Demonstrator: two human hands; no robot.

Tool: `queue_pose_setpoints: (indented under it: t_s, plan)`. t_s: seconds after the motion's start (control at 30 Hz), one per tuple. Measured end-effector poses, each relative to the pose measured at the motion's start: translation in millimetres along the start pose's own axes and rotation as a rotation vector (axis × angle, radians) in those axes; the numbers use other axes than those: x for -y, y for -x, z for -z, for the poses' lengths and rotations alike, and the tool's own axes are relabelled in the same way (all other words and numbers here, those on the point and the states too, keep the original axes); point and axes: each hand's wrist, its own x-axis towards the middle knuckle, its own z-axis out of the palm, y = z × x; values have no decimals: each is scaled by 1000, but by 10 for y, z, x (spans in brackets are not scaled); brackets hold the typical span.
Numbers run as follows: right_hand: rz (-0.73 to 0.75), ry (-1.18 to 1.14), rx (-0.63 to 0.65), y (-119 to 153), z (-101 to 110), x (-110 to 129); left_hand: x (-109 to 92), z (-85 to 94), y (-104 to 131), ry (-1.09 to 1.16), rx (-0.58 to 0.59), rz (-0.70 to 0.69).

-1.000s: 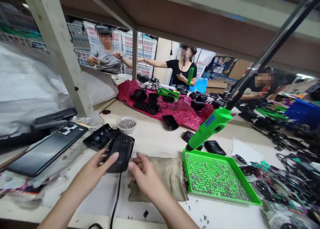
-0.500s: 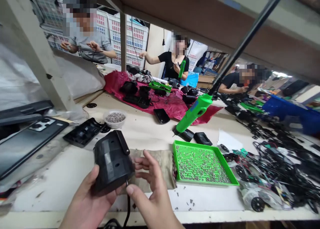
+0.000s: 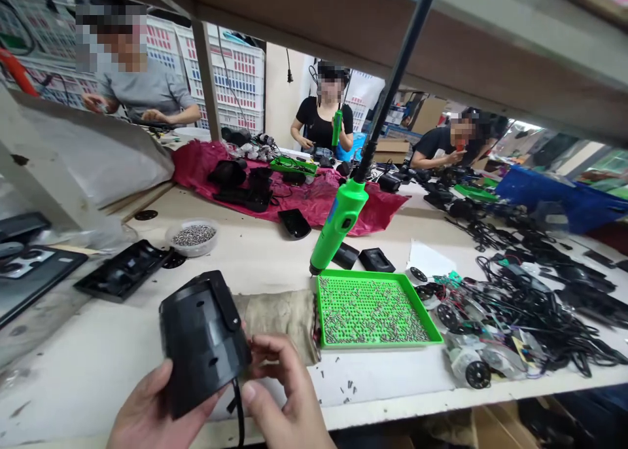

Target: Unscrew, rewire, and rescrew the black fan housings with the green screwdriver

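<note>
A black plastic housing (image 3: 203, 344) with screw holes and a pivoted side arm is held tilted above the front of the bench. My left hand (image 3: 159, 410) grips it from below, the thumb on its left side. A black cable (image 3: 239, 410) hangs from its lower end. My right hand (image 3: 284, 393) is beside the housing's right edge, fingers curved and thumb apart, close to the cable. Whether its fingertips touch the housing is unclear. A green electric screwdriver (image 3: 338, 226) hangs over the bench, near a green tray (image 3: 380, 308) of small screws.
A bowl of screws (image 3: 193, 236) and an open black shell (image 3: 122, 269) lie at left. A cloth pad (image 3: 279, 318) is behind my hands. Wired parts and wheels (image 3: 478, 344) pile up at right. Several co-workers sit across the bench; an overhead shelf (image 3: 392, 50) spans above.
The view has shifted, so the bench things sit further left. The right hand's fingers have curled closer to the housing. The left hand keeps its hold, and the screwdriver hangs more upright.
</note>
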Motion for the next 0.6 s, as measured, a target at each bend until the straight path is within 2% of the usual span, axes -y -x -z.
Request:
queue_pose_setpoints:
  t_s: [0.1, 0.2, 0.33, 0.47, 0.6]
  plan:
    - [-16, 5, -16, 29, 42, -39, 3, 141, -31, -124, 13, -25]
    - [-63, -16, -38, 59, 67, -102, 6, 190, -44, -241, 8, -32]
    - [-130, -59, -50, 84, 83, -217, 59, 89, -22, -302, 4, -63]
    - [-137, -76, -50, 93, 87, -316, 116, -23, 1, -325, -18, -77]
    - [-156, -69, -54, 84, 88, -332, 134, -70, 17, -371, -45, -83]
